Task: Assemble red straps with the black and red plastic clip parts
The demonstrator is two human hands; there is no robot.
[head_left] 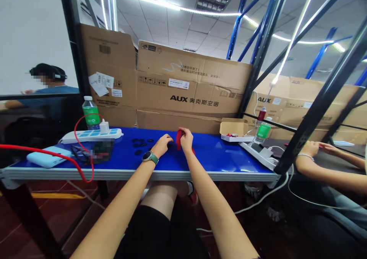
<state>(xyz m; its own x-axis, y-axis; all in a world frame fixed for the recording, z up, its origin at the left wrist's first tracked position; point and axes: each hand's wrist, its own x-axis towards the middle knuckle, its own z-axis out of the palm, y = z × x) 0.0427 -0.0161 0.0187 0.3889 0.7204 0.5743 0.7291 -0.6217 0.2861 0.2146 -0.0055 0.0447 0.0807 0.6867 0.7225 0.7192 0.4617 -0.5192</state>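
Fingers (182,133) of the right hand (187,141) curled closed on a red fabric strap (179,140), which stood upright on the blue tabletop (212,154). The left hand (162,145), fingers bent, lay just beside the strap, its hold unclear. Small black pieces (140,144) sat farther left, near a white power strip (91,136) and a green-labelled bottle (91,113), with AUX cartons (183,94) beyond.

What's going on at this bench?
A person at a blue table pinches a red strap in their right hand. Their left hand sits just beside it, next to small black pieces. To the right, a co-worker's hand is over a dark table.
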